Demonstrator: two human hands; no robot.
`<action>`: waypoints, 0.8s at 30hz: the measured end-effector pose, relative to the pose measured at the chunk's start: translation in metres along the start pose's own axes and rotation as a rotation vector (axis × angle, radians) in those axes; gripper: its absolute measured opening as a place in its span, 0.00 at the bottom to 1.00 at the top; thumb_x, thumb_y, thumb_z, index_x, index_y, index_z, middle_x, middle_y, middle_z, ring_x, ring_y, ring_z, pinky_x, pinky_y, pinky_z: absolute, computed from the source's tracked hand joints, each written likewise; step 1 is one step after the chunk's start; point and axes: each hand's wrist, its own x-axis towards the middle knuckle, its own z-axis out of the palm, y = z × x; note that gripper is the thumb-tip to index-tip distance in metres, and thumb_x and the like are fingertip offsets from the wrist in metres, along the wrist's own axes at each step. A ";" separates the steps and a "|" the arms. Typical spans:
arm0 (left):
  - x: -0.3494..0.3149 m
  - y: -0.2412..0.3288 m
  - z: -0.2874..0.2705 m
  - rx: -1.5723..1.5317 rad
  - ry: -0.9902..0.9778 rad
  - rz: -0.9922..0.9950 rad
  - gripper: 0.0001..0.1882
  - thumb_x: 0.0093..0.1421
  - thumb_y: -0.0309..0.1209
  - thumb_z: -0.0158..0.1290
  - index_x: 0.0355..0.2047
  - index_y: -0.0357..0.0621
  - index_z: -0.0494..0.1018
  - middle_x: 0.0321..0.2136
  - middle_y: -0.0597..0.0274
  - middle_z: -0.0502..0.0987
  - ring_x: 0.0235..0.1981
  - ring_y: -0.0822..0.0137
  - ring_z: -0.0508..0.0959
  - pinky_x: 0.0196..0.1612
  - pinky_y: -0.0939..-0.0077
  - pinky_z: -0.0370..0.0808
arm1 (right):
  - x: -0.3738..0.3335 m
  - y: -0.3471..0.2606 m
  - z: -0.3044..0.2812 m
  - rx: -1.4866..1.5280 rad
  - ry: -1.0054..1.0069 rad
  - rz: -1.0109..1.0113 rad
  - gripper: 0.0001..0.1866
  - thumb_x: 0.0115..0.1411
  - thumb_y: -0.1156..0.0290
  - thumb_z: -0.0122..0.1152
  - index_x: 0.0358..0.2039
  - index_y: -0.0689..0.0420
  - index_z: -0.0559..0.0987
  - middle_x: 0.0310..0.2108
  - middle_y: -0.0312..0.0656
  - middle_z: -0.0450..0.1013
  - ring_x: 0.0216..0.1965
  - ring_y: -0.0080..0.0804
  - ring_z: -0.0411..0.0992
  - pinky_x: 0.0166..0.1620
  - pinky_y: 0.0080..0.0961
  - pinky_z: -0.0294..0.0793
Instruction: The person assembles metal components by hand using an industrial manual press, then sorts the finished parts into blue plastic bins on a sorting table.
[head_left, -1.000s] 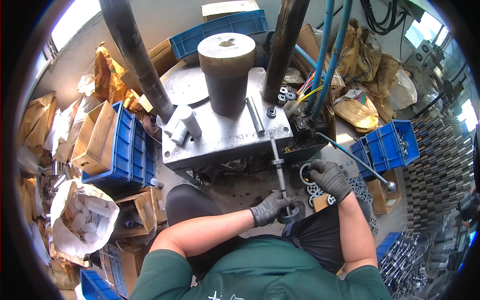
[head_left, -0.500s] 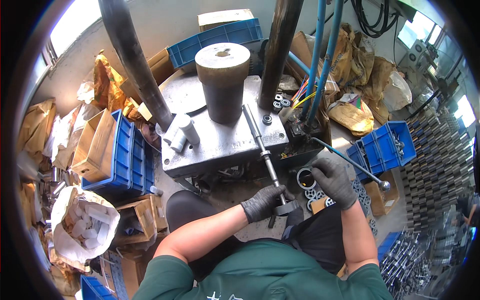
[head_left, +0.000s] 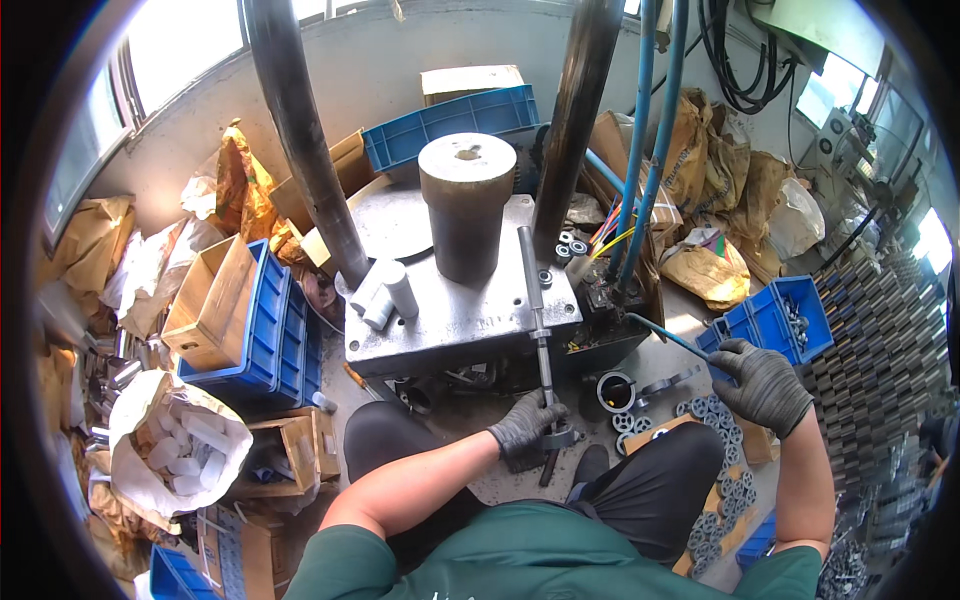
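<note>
My left hand [head_left: 525, 430], in a dark grey glove, is closed around the near part of a long steel shaft [head_left: 543, 350]. A dark disc [head_left: 560, 438] sits by the shaft's near end, just beside that hand. The shaft's far end leans over the front of a metal press bed [head_left: 480, 318]. My right hand [head_left: 765, 388], also gloved, is wrapped around the outer end of a blue lever [head_left: 672, 339]; the hand hides the ball knob. On the bed stand a thick steel cylinder [head_left: 465, 225] and several small pale cylinders [head_left: 401, 290].
Two dark columns [head_left: 300, 140] rise from the bed. Spoked metal wheels [head_left: 715, 420] lie on the floor by my right leg, near a metal ring [head_left: 615, 391]. A white sack [head_left: 130, 440] and blue crates [head_left: 262, 330] stand left; a blue bin [head_left: 800, 315] stands right.
My right hand has moved right, from above my right leg to the lever's end, and closed on it. My left hand still grips the shaft. The whole view has tilted slightly upward.
</note>
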 end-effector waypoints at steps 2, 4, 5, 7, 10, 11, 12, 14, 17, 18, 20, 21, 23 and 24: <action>-0.006 0.005 0.001 0.056 0.042 0.042 0.12 0.73 0.34 0.61 0.47 0.40 0.75 0.38 0.62 0.80 0.41 0.71 0.79 0.50 0.70 0.79 | -0.001 0.002 0.004 -0.012 0.050 -0.009 0.25 0.63 0.56 0.65 0.56 0.56 0.85 0.55 0.52 0.81 0.50 0.53 0.82 0.56 0.47 0.81; -0.011 0.022 -0.004 0.078 0.028 0.156 0.10 0.74 0.33 0.60 0.49 0.42 0.74 0.38 0.65 0.78 0.40 0.73 0.77 0.48 0.71 0.79 | -0.002 0.003 0.007 0.016 0.094 -0.012 0.25 0.63 0.57 0.65 0.57 0.55 0.84 0.53 0.53 0.81 0.49 0.54 0.82 0.55 0.48 0.81; -0.015 0.034 -0.006 0.079 0.040 0.220 0.09 0.74 0.31 0.60 0.49 0.42 0.73 0.37 0.66 0.77 0.39 0.75 0.76 0.45 0.72 0.79 | -0.003 0.005 0.008 0.030 0.116 -0.014 0.25 0.63 0.57 0.65 0.58 0.55 0.84 0.52 0.53 0.81 0.49 0.55 0.82 0.54 0.48 0.81; -0.025 0.065 -0.014 0.047 0.064 0.299 0.09 0.75 0.29 0.59 0.51 0.43 0.73 0.37 0.69 0.75 0.38 0.78 0.74 0.42 0.77 0.77 | -0.003 0.007 0.010 0.014 0.104 0.003 0.22 0.63 0.59 0.64 0.54 0.55 0.85 0.47 0.53 0.82 0.47 0.54 0.82 0.53 0.49 0.80; -0.039 0.124 -0.038 -0.054 0.055 0.378 0.11 0.75 0.31 0.60 0.52 0.44 0.72 0.35 0.70 0.74 0.34 0.79 0.73 0.39 0.80 0.76 | -0.003 0.012 0.012 0.022 0.089 -0.008 0.17 0.60 0.63 0.63 0.47 0.56 0.87 0.41 0.51 0.83 0.42 0.54 0.82 0.49 0.49 0.81; -0.041 0.145 -0.046 -0.107 0.056 0.461 0.11 0.75 0.31 0.60 0.52 0.44 0.72 0.35 0.70 0.75 0.34 0.79 0.74 0.39 0.80 0.76 | -0.002 0.014 0.012 0.016 0.076 -0.004 0.16 0.58 0.65 0.63 0.44 0.56 0.87 0.38 0.50 0.83 0.41 0.54 0.82 0.47 0.48 0.81; -0.042 0.167 -0.055 -0.174 0.039 0.553 0.11 0.75 0.32 0.60 0.53 0.43 0.73 0.35 0.71 0.75 0.33 0.78 0.74 0.38 0.80 0.76 | -0.002 0.015 0.012 0.017 0.060 -0.015 0.15 0.58 0.64 0.63 0.43 0.57 0.88 0.37 0.50 0.82 0.40 0.54 0.82 0.47 0.48 0.81; -0.035 0.216 -0.080 0.094 0.266 0.758 0.11 0.75 0.32 0.61 0.52 0.44 0.74 0.36 0.70 0.76 0.35 0.78 0.76 0.39 0.80 0.76 | -0.001 0.017 0.011 -0.025 -0.004 -0.001 0.14 0.58 0.64 0.63 0.40 0.57 0.88 0.35 0.50 0.82 0.39 0.54 0.82 0.46 0.48 0.81; -0.013 0.287 -0.124 0.188 0.389 0.937 0.08 0.75 0.31 0.61 0.50 0.44 0.75 0.37 0.69 0.78 0.37 0.78 0.77 0.41 0.79 0.77 | -0.001 0.016 0.010 -0.044 0.008 -0.049 0.15 0.57 0.63 0.63 0.40 0.56 0.88 0.35 0.49 0.82 0.38 0.53 0.82 0.46 0.48 0.81; -0.001 0.307 -0.138 0.230 0.418 1.051 0.08 0.75 0.30 0.61 0.49 0.44 0.75 0.37 0.69 0.78 0.38 0.78 0.77 0.42 0.79 0.78 | -0.001 0.014 0.009 -0.036 0.004 -0.063 0.16 0.57 0.63 0.63 0.42 0.55 0.88 0.36 0.49 0.82 0.38 0.53 0.82 0.46 0.48 0.81; 0.025 0.337 -0.163 0.241 0.487 1.060 0.05 0.74 0.27 0.61 0.48 0.43 0.77 0.34 0.68 0.80 0.33 0.75 0.80 0.40 0.78 0.80 | -0.002 0.010 0.008 -0.021 -0.006 -0.092 0.17 0.57 0.62 0.63 0.44 0.54 0.89 0.36 0.48 0.83 0.37 0.53 0.83 0.45 0.48 0.82; 0.036 0.347 -0.175 0.267 0.503 1.014 0.05 0.74 0.27 0.60 0.47 0.43 0.77 0.34 0.68 0.80 0.33 0.75 0.79 0.40 0.78 0.81 | -0.001 0.008 0.008 -0.020 -0.014 -0.092 0.18 0.57 0.62 0.63 0.45 0.53 0.89 0.36 0.48 0.83 0.37 0.53 0.83 0.45 0.48 0.82; 0.056 0.360 -0.196 0.292 0.548 0.875 0.04 0.74 0.25 0.60 0.46 0.42 0.77 0.33 0.67 0.80 0.33 0.74 0.79 0.39 0.77 0.81 | -0.001 0.004 0.007 -0.027 -0.040 -0.094 0.20 0.57 0.62 0.63 0.48 0.53 0.88 0.36 0.48 0.83 0.38 0.52 0.83 0.46 0.48 0.82; 0.067 0.365 -0.204 0.287 0.561 0.853 0.03 0.74 0.25 0.59 0.46 0.42 0.77 0.33 0.67 0.80 0.34 0.74 0.79 0.39 0.77 0.81 | -0.001 0.003 0.007 -0.017 -0.041 -0.086 0.21 0.57 0.62 0.63 0.49 0.53 0.88 0.37 0.49 0.83 0.38 0.52 0.83 0.46 0.48 0.82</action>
